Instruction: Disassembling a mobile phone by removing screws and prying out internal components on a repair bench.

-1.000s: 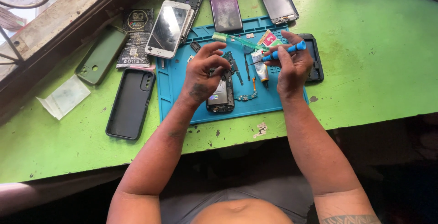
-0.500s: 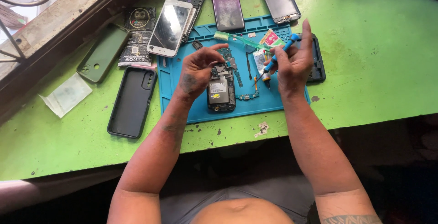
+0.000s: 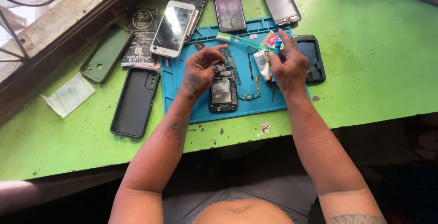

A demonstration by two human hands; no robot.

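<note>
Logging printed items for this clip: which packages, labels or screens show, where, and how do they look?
Black packet: flat, rectangular, round emblem, left of the blue mat.
White phone: glossy blank screen, mat's top-left corner.
Purple phone: dark screen, above the mat.
Red-green packet: small, by the right hand.

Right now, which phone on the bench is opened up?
The phone on the blue mat, under the left hand: its back is off and the board shows. The others around it look closed or are empty shells.
</note>
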